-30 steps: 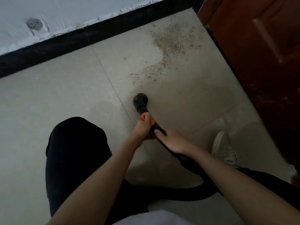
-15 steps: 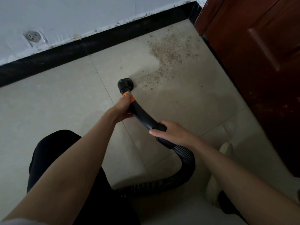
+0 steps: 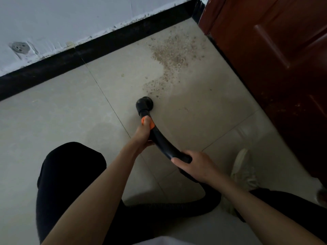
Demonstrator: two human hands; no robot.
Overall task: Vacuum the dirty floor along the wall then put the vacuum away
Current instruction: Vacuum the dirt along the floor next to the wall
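Note:
A black vacuum hose ends in a round nozzle [image 3: 144, 104] that rests on the pale floor tiles, just below a patch of brown crumbs and dust [image 3: 172, 54]. The dirt spreads from the nozzle up to the corner by the black skirting. My left hand [image 3: 143, 134] grips the curved black handle tube [image 3: 163, 145] right behind its orange collar [image 3: 150, 123]. My right hand [image 3: 196, 166] holds the same tube lower down, where it joins the ribbed hose [image 3: 177, 206]. The vacuum's body is out of view.
A white wall with a black skirting board [image 3: 70, 63] runs along the top. A dark red wooden door [image 3: 276, 68] stands at the right. My black-clad knee [image 3: 70, 170] is at the lower left and a pale shoe [image 3: 245, 167] at the lower right.
The nozzle went forward to the lower edge of the dirt half a second ago and has now drawn back toward me. Both hands stayed on the tube.

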